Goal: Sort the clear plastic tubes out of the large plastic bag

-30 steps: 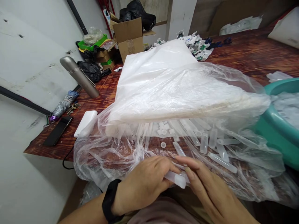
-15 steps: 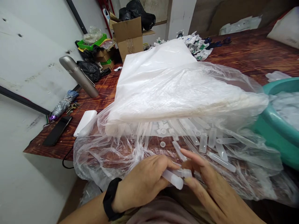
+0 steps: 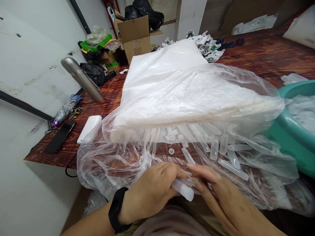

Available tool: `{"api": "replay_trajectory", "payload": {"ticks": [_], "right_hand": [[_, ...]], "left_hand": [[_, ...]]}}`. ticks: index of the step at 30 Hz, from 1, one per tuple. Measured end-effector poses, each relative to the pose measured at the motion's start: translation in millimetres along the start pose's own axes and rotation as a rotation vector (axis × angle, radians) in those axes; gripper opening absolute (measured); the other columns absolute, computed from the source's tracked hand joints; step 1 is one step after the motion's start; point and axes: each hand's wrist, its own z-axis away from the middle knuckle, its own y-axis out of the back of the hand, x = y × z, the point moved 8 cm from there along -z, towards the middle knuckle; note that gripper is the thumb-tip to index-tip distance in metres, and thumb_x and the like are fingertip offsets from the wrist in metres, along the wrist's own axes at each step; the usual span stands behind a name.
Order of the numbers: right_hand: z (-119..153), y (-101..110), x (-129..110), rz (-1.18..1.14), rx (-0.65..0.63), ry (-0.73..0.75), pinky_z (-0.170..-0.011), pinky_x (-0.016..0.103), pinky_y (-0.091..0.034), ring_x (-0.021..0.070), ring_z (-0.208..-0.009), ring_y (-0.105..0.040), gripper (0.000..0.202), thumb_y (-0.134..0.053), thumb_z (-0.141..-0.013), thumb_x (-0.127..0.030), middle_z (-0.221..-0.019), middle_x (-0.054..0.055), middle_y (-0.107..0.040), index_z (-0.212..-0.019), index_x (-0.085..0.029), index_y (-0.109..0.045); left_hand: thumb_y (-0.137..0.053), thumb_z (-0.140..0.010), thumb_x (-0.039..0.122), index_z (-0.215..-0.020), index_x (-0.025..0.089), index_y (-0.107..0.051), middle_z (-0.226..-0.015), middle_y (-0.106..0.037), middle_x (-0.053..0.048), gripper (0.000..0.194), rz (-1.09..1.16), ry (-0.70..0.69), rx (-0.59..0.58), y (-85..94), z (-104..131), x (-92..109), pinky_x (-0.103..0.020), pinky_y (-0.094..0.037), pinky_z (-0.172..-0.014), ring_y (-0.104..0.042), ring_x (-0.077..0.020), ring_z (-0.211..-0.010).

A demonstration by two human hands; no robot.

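My left hand point(image 3: 157, 183), a black band on its wrist, is closed around a translucent plastic tube point(image 3: 183, 190) whose whitish end points toward me. Part of a second tube shows behind it, between the two hands. At that second piece, my right hand point(image 3: 216, 193) has its fingers bent and close together; what they grip is mostly hidden. Several similar loose tubes point(image 3: 233, 169) lie on the plastic film just beyond my hands. A small white ring-shaped cap point(image 3: 171, 151) rests among them, with more small caps point(image 3: 172, 133) under the film behind.
A large clear plastic bag with white sheets point(image 3: 167, 98) covers the table's middle. On the right stands a teal basin point(image 3: 292, 131) of whitish pieces. Leftward are a phone point(image 3: 60, 137), a white power bank point(image 3: 89, 128) and a steel flask point(image 3: 82, 78). Behind stands a cardboard box point(image 3: 136, 39).
My right hand's fingers have drawn closer together and now cover the end of the second tube, which showed before. My left hand stays nearly where it was, still holding its tube.
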Motion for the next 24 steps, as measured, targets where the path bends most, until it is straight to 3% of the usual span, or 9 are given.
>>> {"api": "replay_trajectory", "payload": {"ticks": [7,12,15,19,21,24], "right_hand": [[2.2,0.9,-5.7,0.035,-0.008,0.019,-0.098,0.026,-0.064,0.0184,-0.122,-0.078,0.043,-0.043,-0.114,-0.032,-0.137,0.009,-0.078,-0.156,-0.026,-0.046],[0.7,4.2,-14.4,0.017,0.042,0.098,-0.095,0.026,-0.065,0.0172,-0.102,-0.083,0.038,-0.048,-0.112,-0.027,-0.117,0.005,-0.084,-0.150,-0.029,-0.050],[2.5,1.4,-9.3,-0.008,-0.004,0.011,-0.091,0.026,-0.067,0.0178,-0.105,-0.083,0.040,-0.046,-0.112,-0.026,-0.123,0.004,-0.083,-0.151,-0.031,-0.050],[17.8,-3.1,2.3,-0.018,-0.099,-0.107,-0.094,0.027,-0.067,0.0200,-0.125,-0.076,0.054,-0.048,-0.111,-0.032,-0.146,0.006,-0.074,-0.164,-0.030,-0.038],[24.8,-1.1,3.3,-0.002,-0.080,-0.088,-0.096,0.027,-0.066,0.0217,-0.126,-0.076,0.061,-0.052,-0.109,-0.034,-0.147,0.007,-0.073,-0.167,-0.030,-0.035],[26.3,1.3,1.6,0.014,-0.042,-0.053,-0.098,0.026,-0.065,0.0193,-0.120,-0.079,0.054,-0.047,-0.112,-0.030,-0.139,0.004,-0.078,-0.165,-0.033,-0.038]], "left_hand": [[-0.058,-0.107,0.016,-0.120,0.019,-0.060,-0.119,-0.078,-0.009,0.014,-0.037,-0.009,0.035,5.0,1.8,3.6,-0.037,-0.060,-0.101,-0.074,-0.0228,-0.114],[-0.046,-0.113,0.018,-0.116,0.017,-0.061,-0.109,-0.079,-0.007,0.015,-0.256,-0.232,0.126,12.1,3.9,28.4,-0.033,-0.059,-0.089,-0.074,-0.0197,-0.099],[-0.039,-0.116,0.018,-0.114,0.017,-0.063,-0.105,-0.079,-0.007,0.024,-0.347,-0.281,0.086,7.7,3.8,34.7,-0.033,-0.059,-0.084,-0.072,-0.0184,-0.090],[-0.047,-0.114,0.020,-0.121,0.015,-0.062,-0.113,-0.079,-0.009,0.017,-0.239,-0.185,0.032,4.9,4.0,24.8,-0.036,-0.059,-0.095,-0.073,-0.0215,-0.106],[-0.054,-0.110,0.018,-0.120,0.015,-0.061,-0.114,-0.078,-0.009,0.013,-0.162,-0.123,0.046,6.5,4.6,18.4,-0.036,-0.058,-0.098,-0.074,-0.0226,-0.109],[-0.055,-0.108,0.013,-0.117,0.015,-0.061,-0.111,-0.078,-0.008,0.011,-0.145,-0.141,0.054,6.5,5.6,19.5,-0.036,-0.058,-0.094,-0.074,-0.0231,-0.105]]}}
